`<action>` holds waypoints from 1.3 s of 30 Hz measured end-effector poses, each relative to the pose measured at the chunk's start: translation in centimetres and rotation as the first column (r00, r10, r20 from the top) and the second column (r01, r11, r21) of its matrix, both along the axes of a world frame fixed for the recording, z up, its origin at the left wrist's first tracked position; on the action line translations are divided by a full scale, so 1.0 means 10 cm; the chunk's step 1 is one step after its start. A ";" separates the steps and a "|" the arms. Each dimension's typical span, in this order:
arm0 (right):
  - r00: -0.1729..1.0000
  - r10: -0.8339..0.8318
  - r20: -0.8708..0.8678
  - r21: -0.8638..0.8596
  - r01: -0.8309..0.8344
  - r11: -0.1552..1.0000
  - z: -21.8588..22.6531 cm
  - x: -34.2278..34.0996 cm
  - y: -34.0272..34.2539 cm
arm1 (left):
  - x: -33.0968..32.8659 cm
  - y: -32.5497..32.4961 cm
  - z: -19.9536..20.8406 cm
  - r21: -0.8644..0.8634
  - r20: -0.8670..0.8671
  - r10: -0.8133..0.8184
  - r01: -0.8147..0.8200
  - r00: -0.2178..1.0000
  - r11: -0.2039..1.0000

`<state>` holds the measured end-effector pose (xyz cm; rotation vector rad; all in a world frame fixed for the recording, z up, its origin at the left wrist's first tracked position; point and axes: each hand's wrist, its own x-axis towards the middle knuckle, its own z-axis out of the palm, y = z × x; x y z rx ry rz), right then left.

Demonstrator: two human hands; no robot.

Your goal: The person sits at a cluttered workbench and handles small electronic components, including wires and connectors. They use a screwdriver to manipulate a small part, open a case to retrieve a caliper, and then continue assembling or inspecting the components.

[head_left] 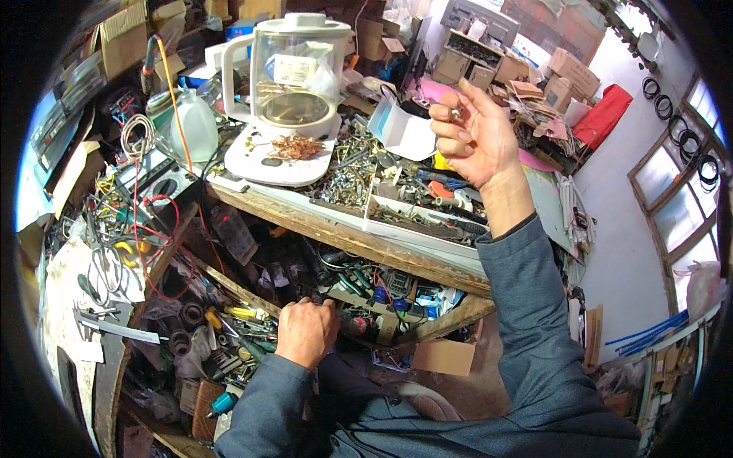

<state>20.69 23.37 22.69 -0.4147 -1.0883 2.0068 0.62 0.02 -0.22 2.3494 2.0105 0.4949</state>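
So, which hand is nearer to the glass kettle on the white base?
Right. The right hand is raised beside the glass kettle, on its right, pinching something small. The left hand is far below it, in the lower shelf full of tools.

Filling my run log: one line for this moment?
left hand: reaching into lower shelf clutter | right hand: raised, fingers pinching small metal piece | glass kettle: on bench

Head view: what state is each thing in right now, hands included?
Right hand: raised above the bench, fingertips pinching a small metal piece.
Left hand: lowered, closed among tools on the lower shelf; what it grips is hidden.
Clear glass kettle with white handle: upright, lid on.
White parts tray: full of screws.
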 end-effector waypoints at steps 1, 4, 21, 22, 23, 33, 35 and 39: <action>1.000 0.002 0.024 0.049 -0.003 0.999 -0.01 0.01 0.00 | 0.00 0.00 0.01 -0.003 0.007 -0.002 0.002 1.000 1.000; 0.991 0.092 0.100 0.237 -0.114 0.965 -0.03 0.02 0.01 | 0.00 0.00 0.03 -0.011 0.014 -0.006 0.006 1.000 1.000; 0.258 -0.832 0.492 0.709 -0.673 0.210 -0.31 -0.07 -0.23 | -0.02 0.00 -0.01 -0.031 0.020 -0.016 0.017 1.000 0.999; 0.258 -0.832 0.491 0.707 -0.677 0.207 -0.32 -0.08 -0.23 | -0.02 0.00 -0.02 -0.026 0.020 -0.019 0.019 1.000 0.999; 0.245 -0.836 0.491 0.696 -0.688 0.207 -0.32 -0.10 -0.23 | -0.02 0.00 -0.04 -0.022 0.019 -0.022 0.022 1.000 1.000; 0.222 -0.855 0.469 0.668 -0.722 0.179 -0.32 -0.12 -0.23 | -0.02 0.00 -0.02 -0.021 0.010 -0.025 0.025 1.000 0.999; 0.268 -0.850 0.453 0.698 -0.700 0.152 -0.32 -0.08 -0.21 | -0.03 0.00 -0.03 -0.019 0.006 -0.027 0.027 1.000 0.999; 0.324 -0.847 0.422 0.744 -0.658 0.118 -0.28 -0.04 -0.19 | -0.02 -0.01 0.01 -0.025 0.013 -0.019 0.019 1.000 0.999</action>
